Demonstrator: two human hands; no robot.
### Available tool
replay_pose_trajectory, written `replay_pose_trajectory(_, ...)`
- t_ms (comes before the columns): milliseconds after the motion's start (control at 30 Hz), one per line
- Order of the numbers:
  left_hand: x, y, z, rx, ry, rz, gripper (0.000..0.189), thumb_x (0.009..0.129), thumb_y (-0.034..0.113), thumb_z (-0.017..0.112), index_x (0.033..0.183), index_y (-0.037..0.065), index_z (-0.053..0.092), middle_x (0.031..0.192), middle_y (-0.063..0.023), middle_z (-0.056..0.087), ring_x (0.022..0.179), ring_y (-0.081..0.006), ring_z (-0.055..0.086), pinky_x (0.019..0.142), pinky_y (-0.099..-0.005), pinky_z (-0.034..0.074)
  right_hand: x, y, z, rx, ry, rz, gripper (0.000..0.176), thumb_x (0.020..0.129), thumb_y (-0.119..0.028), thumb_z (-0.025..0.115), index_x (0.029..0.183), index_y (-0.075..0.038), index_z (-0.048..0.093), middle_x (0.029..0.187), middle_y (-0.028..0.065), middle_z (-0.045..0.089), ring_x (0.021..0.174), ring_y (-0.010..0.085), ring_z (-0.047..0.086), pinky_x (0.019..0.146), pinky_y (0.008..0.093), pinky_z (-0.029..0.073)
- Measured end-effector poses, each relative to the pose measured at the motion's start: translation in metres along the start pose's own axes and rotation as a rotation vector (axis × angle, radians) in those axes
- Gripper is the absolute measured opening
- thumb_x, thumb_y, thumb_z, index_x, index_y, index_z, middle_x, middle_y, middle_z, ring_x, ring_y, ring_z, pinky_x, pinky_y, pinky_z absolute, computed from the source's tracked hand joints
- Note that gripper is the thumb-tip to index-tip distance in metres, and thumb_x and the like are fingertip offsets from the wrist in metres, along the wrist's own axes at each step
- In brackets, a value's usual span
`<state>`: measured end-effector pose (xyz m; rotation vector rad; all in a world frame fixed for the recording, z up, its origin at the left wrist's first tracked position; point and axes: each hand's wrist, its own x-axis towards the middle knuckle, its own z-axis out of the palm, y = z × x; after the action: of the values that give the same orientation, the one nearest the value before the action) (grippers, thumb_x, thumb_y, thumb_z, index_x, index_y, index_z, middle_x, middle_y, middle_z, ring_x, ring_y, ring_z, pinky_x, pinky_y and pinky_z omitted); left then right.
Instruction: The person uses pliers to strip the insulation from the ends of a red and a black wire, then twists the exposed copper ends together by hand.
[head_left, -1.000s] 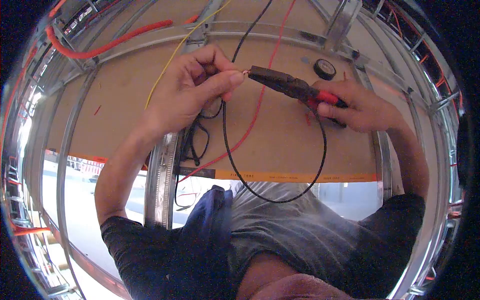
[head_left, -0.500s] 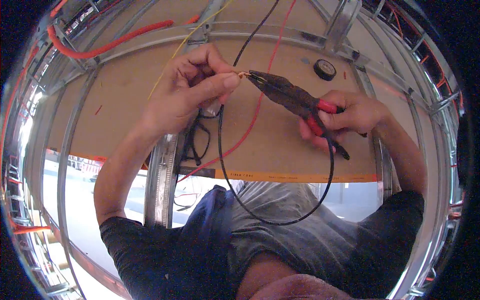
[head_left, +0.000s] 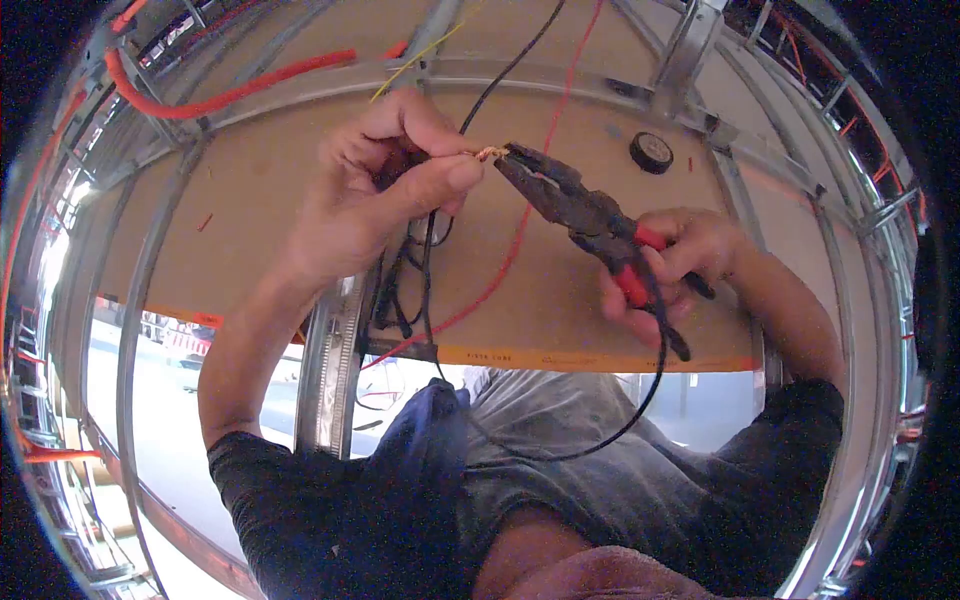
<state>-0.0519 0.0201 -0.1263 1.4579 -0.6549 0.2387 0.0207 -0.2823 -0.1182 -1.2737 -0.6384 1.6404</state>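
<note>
Between thumb and forefinger, my left hand (head_left: pixel 385 185) pinches twisted copper wire ends (head_left: pixel 490 154). My right hand (head_left: pixel 675 265) is wrapped round the red handles of dark pliers (head_left: pixel 575 205). The pliers' jaws are at the tip of the copper twist, and a small gap shows between the blades. A black cable (head_left: pixel 512 62) comes down to my left hand, and a black loop hangs below the pliers. The red wire (head_left: pixel 520 225) runs behind the jaws. A yellow wire (head_left: pixel 415 62) reaches toward my left hand.
Metal studs (head_left: pixel 335 350) and a brown board (head_left: pixel 600 330) surround the hands. A black tape roll (head_left: pixel 651 152) is at the upper right. An orange-red flexible conduit (head_left: pixel 230 100) curves across the upper left. Black-framed glasses or cables, unclear which, lie beside the stud.
The pliers have turned to show more of their flat side, and their handles are spread wider. The black loop has shifted a little lower, and the yellow wire's lower part is no longer visible.
</note>
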Motion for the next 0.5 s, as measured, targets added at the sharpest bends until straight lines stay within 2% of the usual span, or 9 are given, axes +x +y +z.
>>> replay_pose_trajectory(33,0.001,0.000,-0.002,0.024,-0.006,0.007,0.008,0.091,0.010,0.067,0.091,0.008,0.059,0.077,0.0017,0.060,0.065,-0.0027,0.054,0.055,-0.0176,0.040,-0.002,-0.005,0.002,-0.002,0.000,-0.001,0.055,0.093,-0.049,0.056,0.117,0.001,0.056,0.081,0.0095,0.064,0.069,0.0193,0.063,0.050,0.0287,0.044)
replay_pose_trajectory(100,0.002,0.001,-0.002,0.047,-0.008,0.019,0.008,0.091,0.011,0.067,0.092,0.008,0.059,0.075,0.0020,0.059,0.064,-0.0019,0.053,0.053,-0.0170,0.038,-0.007,-0.018,0.007,-0.352,0.198,-0.085,0.050,0.096,-0.043,0.055,0.121,0.000,0.056,0.088,0.0083,0.066,0.077,0.0190,0.065,0.056,0.0307,0.049)
replay_pose_trajectory(167,0.006,0.004,-0.001,0.086,0.094,-0.108,0.009,0.092,0.014,0.066,0.093,0.008,0.060,0.071,0.0028,0.057,0.059,-0.0004,0.048,0.049,-0.0168,0.031,-0.018,-0.021,0.005,-0.508,0.340,-0.063,0.045,0.096,-0.040,0.055,0.122,-0.002,0.055,0.089,0.0075,0.066,0.081,0.0189,0.064,0.062,0.0320,0.050)
replay_pose_trajectory(233,0.008,0.016,0.000,0.076,0.102,-0.183,0.011,0.091,0.014,0.066,0.091,0.009,0.057,0.072,0.0020,0.057,0.061,-0.0027,0.049,0.052,-0.0179,0.035,-0.025,-0.024,0.005,-0.664,0.478,-0.042,0.041,0.097,-0.036,0.055,0.123,-0.005,0.055,0.089,0.0067,0.066,0.084,0.0189,0.064,0.067,0.0334,0.051)
replay_pose_trajectory(267,0.009,0.020,0.000,0.065,0.102,-0.264,0.014,0.090,0.015,0.066,0.088,0.010,0.053,0.074,0.0012,0.056,0.063,-0.0050,0.051,0.056,-0.0190,0.039,-0.027,-0.025,0.005,-0.928,0.627,-0.101,0.038,0.095,-0.031,0.057,0.123,-0.005,0.056,0.090,0.0077,0.065,0.084,0.0195,0.064,0.068,0.0333,0.051)
replay_pose_trajectory(300,0.010,0.017,0.000,0.067,0.103,-0.261,0.014,0.090,0.015,0.066,0.088,0.010,0.053,0.074,0.0012,0.056,0.063,-0.0050,0.051,0.056,-0.0190,0.039,-0.029,-0.025,0.006,-1.193,0.777,-0.165,0.036,0.093,-0.025,0.060,0.123,-0.005,0.056,0.091,0.0086,0.065,0.083,0.0202,0.063,0.068,0.0332,0.051)
replay_pose_trajectory(333,0.011,0.011,0.000,0.027,0.102,-0.207,0.011,0.092,0.015,0.066,0.091,0.009,0.056,0.071,0.0019,0.056,0.057,-0.0025,0.046,0.050,-0.0184,0.033,-0.026,-0.024,0.010,-1.197,0.778,-0.166,0.036,0.093,-0.025,0.060,0.123,-0.005,0.056,0.091,0.0086,0.065,0.083,0.0202,0.063,0.068,0.0332,0.051)
replay_pose_trajectory(400,0.012,0.010,0.002,-0.012,0.098,-0.150,0.010,0.093,0.016,0.065,0.093,0.007,0.059,0.067,0.0026,0.056,0.052,-0.0001,0.041,0.044,-0.0178,0.027,-0.012,-0.020,0.017,-1.653,1.187,-0.304,0.044,0.087,-0.002,0.057,0.130,-0.007,0.050,0.105,0.0124,0.060,0.097,0.0273,0.062,0.080,0.0407,0.051)
replay_pose_trajectory(500,0.014,0.012,0.005,0.036,0.125,-0.206,0.013,0.091,0.018,0.066,0.088,0.010,0.056,0.074,0.0019,0.057,0.061,-0.0041,0.051,0.051,-0.0179,0.036,-0.001,-0.013,0.003,-1.768,1.348,-0.380,0.058,0.080,0.011,0.053,0.134,-0.007,0.045,0.116,0.0172,0.052,0.106,0.0353,0.057,0.086,0.0446,0.050)
